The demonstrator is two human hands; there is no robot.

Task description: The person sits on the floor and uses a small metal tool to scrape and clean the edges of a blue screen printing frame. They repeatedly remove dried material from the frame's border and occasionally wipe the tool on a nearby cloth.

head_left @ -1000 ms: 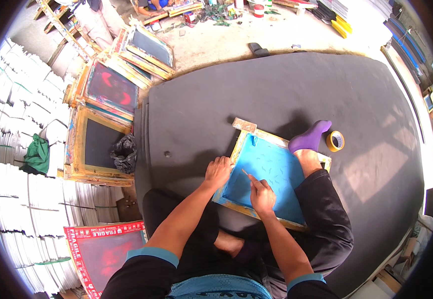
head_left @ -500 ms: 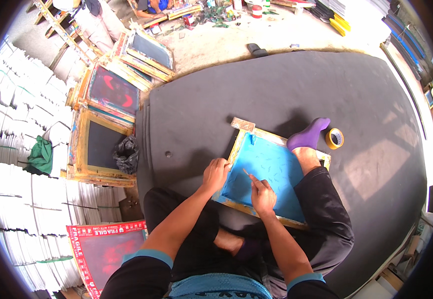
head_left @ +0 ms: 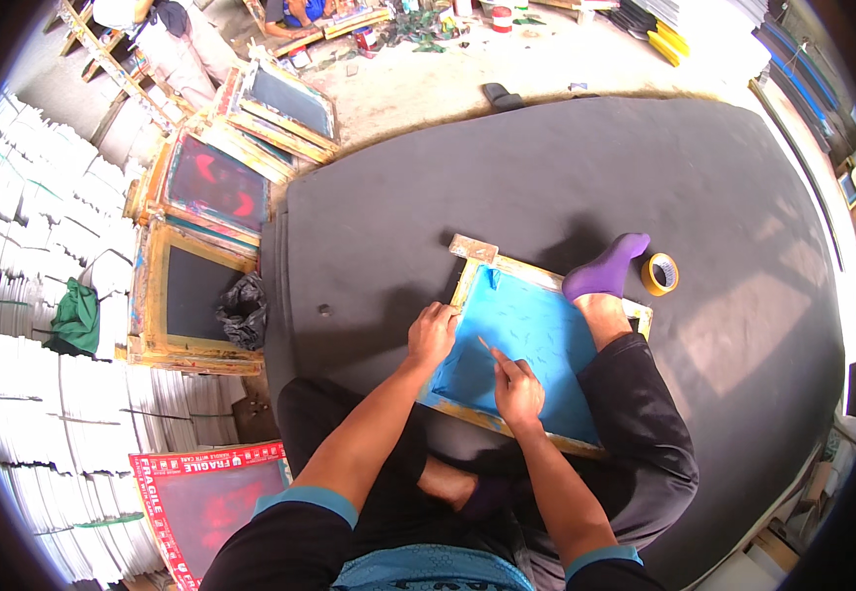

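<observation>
A wooden screen-printing frame (head_left: 526,271) with a bright blue mesh (head_left: 554,340) lies tilted across my lap. Small dark marks are scattered over the mesh. My left hand (head_left: 434,333) is closed on the frame's left rail. Over the lower middle of the mesh, my right hand (head_left: 520,392) pinches a thin tan stick-like tool (head_left: 487,347); its tip points up and left, close to the blue surface, and whether it touches cannot be made out. My foot in a purple sock (head_left: 609,271) overlaps the frame's upper right side. A wood block (head_left: 473,246) sits at its upper left corner.
A yellow tape roll (head_left: 660,274) lies on the dark grey mat (head_left: 418,187) right of my foot. Several wooden screens (head_left: 201,286) lean at the left, with a black plastic bag (head_left: 243,310). White stacks (head_left: 44,384) line the far left. Another person (head_left: 305,12) is at the back.
The view has shifted slightly. Both hands keep nearly the same places, the left on the frame's rail and the right with the stick-like tool over the mesh.
</observation>
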